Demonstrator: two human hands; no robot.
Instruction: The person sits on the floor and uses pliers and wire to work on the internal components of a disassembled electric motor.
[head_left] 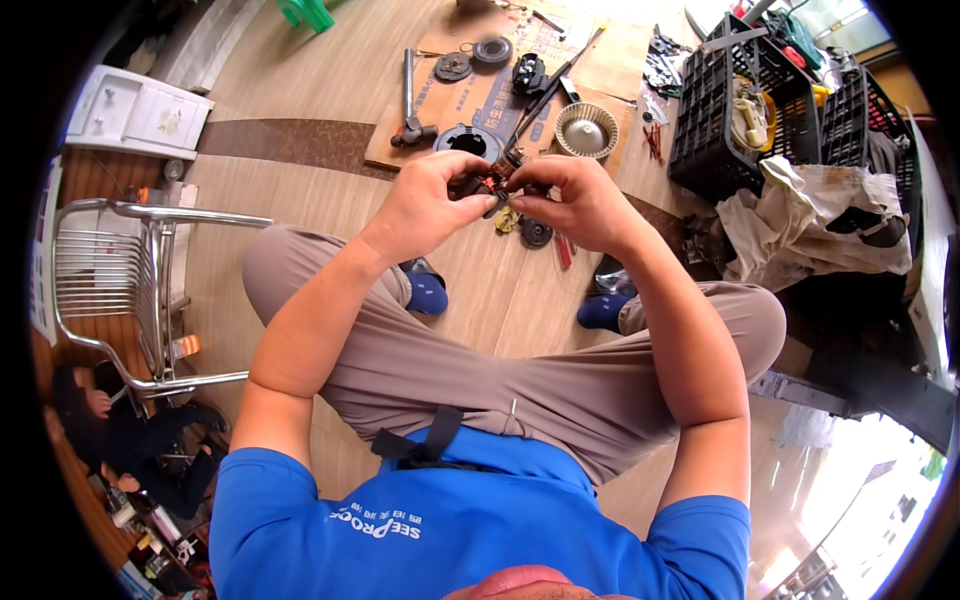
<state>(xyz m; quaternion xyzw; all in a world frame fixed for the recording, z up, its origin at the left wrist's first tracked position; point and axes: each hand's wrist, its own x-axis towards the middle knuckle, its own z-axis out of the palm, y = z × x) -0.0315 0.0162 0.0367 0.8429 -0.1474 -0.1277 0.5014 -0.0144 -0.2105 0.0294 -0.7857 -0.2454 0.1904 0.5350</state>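
My left hand (pixel 425 205) and my right hand (pixel 580 200) meet over the floor in front of my knees. Between their pinched fingertips they hold a small dark part with red bits (pixel 490 184), possibly with wires; its exact kind is too small to tell. A copper-brown piece (pixel 508 163) shows right beside the fingertips. Just beyond my left hand lies a black ring-shaped housing (pixel 466 140). A pale finned blower wheel (pixel 587 131) sits beyond my right hand. Below the fingers, a dark round part (pixel 536 232) and red-handled tools (pixel 564 252) lie on the floor.
Flat cardboard (pixel 440 50) bears a hammer (pixel 408 100), round dark discs (pixel 490 51) and a black part (pixel 529 73). Black crates (pixel 740 100) and cream cloth (pixel 800 225) stand at right. At left are a metal chair (pixel 150 290), a white cabinet (pixel 130 110) and another person (pixel 140 430).
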